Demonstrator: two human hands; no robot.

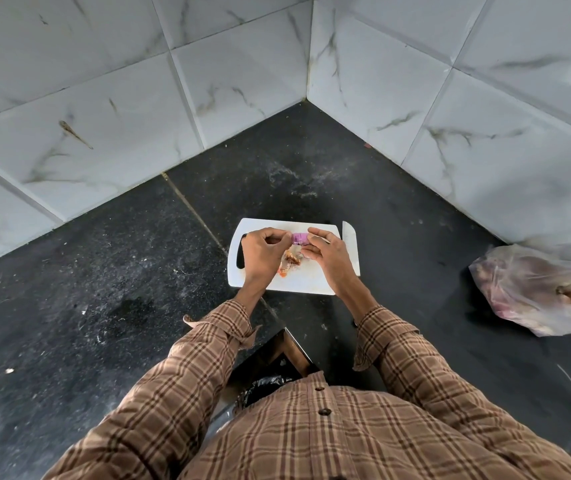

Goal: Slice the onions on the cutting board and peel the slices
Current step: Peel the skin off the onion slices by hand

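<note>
A white cutting board [306, 284] lies on the black counter in the corner. Above its far half, my left hand [263, 254] and my right hand [329, 254] hold a purple onion piece [299, 238] between them, fingers curled on it from both sides. Brown and orange onion skin [291, 263] hangs and lies under the hands on the board. A knife blade [350, 242] rests along the board's right edge, mostly hidden behind my right hand.
A clear plastic bag of onions [536, 289] sits on the counter at the right by the tiled wall. Marble-look tiled walls [242, 84] close the corner behind the board. A dark bin bag [266, 386] shows below the counter edge.
</note>
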